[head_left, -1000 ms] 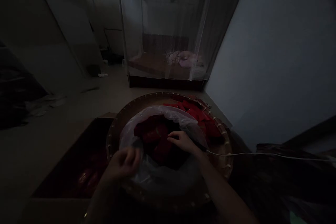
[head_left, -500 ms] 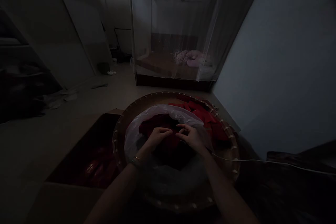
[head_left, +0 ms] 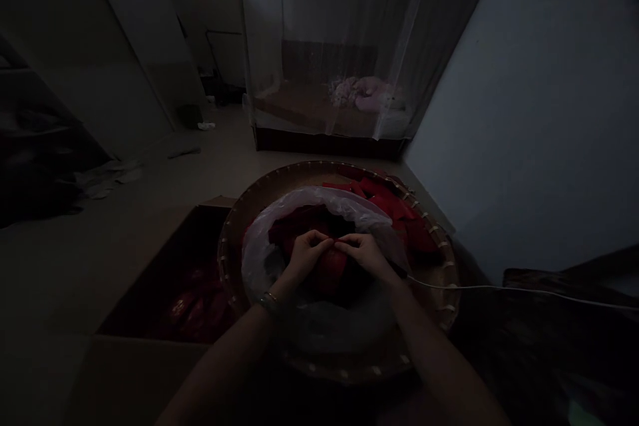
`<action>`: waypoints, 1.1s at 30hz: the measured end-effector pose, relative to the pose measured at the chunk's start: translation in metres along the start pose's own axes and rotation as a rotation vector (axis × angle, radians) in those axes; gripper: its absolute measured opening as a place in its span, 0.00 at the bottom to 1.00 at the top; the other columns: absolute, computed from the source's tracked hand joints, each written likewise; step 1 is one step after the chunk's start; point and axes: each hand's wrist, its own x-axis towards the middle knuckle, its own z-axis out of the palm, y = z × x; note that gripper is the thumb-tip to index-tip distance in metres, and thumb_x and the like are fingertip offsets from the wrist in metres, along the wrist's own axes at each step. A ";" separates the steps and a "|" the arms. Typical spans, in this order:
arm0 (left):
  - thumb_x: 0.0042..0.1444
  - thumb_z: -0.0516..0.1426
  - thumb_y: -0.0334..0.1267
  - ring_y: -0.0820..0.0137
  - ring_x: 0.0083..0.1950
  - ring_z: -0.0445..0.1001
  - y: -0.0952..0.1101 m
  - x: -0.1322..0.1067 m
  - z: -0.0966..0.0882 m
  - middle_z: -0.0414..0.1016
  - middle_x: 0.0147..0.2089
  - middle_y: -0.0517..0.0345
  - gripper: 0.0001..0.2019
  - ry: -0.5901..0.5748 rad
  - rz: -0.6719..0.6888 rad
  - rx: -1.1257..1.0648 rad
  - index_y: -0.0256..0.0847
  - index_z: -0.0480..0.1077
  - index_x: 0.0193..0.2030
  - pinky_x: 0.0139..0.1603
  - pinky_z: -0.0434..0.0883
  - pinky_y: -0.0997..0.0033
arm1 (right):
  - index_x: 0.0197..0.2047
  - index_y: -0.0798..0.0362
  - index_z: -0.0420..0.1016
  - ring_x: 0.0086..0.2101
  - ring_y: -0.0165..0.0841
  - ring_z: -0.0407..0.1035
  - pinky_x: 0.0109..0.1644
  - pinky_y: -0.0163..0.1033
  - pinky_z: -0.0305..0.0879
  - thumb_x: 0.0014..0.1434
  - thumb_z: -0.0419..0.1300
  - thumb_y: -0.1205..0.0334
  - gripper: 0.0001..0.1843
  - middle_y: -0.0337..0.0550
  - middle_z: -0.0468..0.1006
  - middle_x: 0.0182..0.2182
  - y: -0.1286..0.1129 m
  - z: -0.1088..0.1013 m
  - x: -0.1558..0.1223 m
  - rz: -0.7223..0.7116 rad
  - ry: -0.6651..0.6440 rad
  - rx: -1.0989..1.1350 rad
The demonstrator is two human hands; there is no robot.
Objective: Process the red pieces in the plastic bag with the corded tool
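Both hands, left hand (head_left: pixel 305 251) and right hand (head_left: pixel 364 253), pinch one red piece (head_left: pixel 329 259) inside the clear plastic bag (head_left: pixel 259 246) on the woven tray (head_left: pixel 234 226). In such dim light that grip could slip, dropping it among the others.

Bare forearms, no sleeves visible. Thin metallic bracelet (head_left: pixel 270 300) on left wrist. Right wrist unadorned. Low light; finer detail unreadable.
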 end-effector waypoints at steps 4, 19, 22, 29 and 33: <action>0.40 0.65 0.39 0.74 0.31 0.70 -0.001 -0.004 0.001 0.73 0.31 0.59 0.16 -0.171 -0.163 -0.079 0.34 0.70 0.34 0.32 0.65 0.77 | 0.30 0.57 0.79 0.30 0.34 0.70 0.35 0.36 0.63 0.45 0.62 0.50 0.17 0.43 0.77 0.26 0.006 -0.002 0.002 -0.024 0.066 -0.043; 0.37 0.68 0.37 0.71 0.27 0.74 -0.002 -0.013 0.000 0.76 0.29 0.54 0.19 -0.491 -0.476 -0.241 0.31 0.71 0.36 0.30 0.72 0.74 | 0.38 0.57 0.77 0.33 0.36 0.71 0.38 0.38 0.65 0.44 0.64 0.53 0.20 0.44 0.78 0.32 0.011 -0.004 0.004 -0.057 0.089 -0.053; 0.37 0.68 0.38 0.71 0.27 0.74 -0.004 -0.013 -0.001 0.76 0.28 0.54 0.18 -0.500 -0.466 -0.221 0.31 0.71 0.35 0.30 0.71 0.75 | 0.36 0.57 0.77 0.34 0.36 0.71 0.39 0.39 0.65 0.45 0.64 0.53 0.18 0.44 0.78 0.32 0.010 -0.003 0.003 -0.080 0.117 -0.087; 0.35 0.69 0.44 0.70 0.28 0.75 -0.011 -0.009 -0.001 0.75 0.29 0.54 0.23 -0.478 -0.430 -0.225 0.30 0.72 0.35 0.31 0.70 0.74 | 0.37 0.57 0.75 0.32 0.34 0.69 0.35 0.35 0.64 0.42 0.66 0.54 0.20 0.41 0.77 0.31 0.005 -0.007 0.001 -0.022 -0.039 -0.101; 0.42 0.64 0.52 0.69 0.26 0.74 -0.005 -0.009 -0.001 0.75 0.27 0.53 0.24 -0.447 -0.434 -0.219 0.31 0.71 0.35 0.27 0.68 0.74 | 0.32 0.58 0.75 0.27 0.32 0.68 0.30 0.34 0.62 0.43 0.64 0.53 0.18 0.41 0.76 0.27 0.003 -0.009 0.000 0.023 -0.045 -0.078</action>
